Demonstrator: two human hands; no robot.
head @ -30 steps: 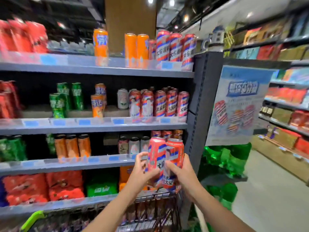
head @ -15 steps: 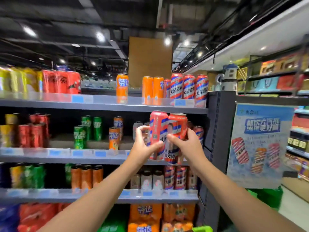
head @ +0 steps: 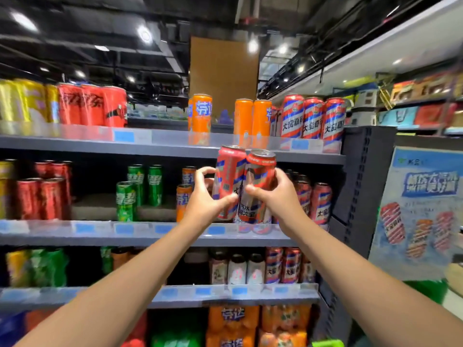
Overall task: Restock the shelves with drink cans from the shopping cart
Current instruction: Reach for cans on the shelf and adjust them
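Tilting left, cans (head: 244,186) near-upright

Two hands show at centre frame: the left hand (head: 204,197) grips one red striped can (head: 229,181), the right hand (head: 276,194) another (head: 259,182). On the top shelf (head: 160,146), upper right, stand three matching striped cans (head: 313,118); upper left, three red cans (head: 91,105). At middle left stand three green cans (head: 137,189).

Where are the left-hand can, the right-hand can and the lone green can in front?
Left-hand can (head: 229,176), head view: upper side wall, above the fingers.
Right-hand can (head: 260,172), head view: upper body under the rim.
Green can (head: 126,201), head view: middle of its label.
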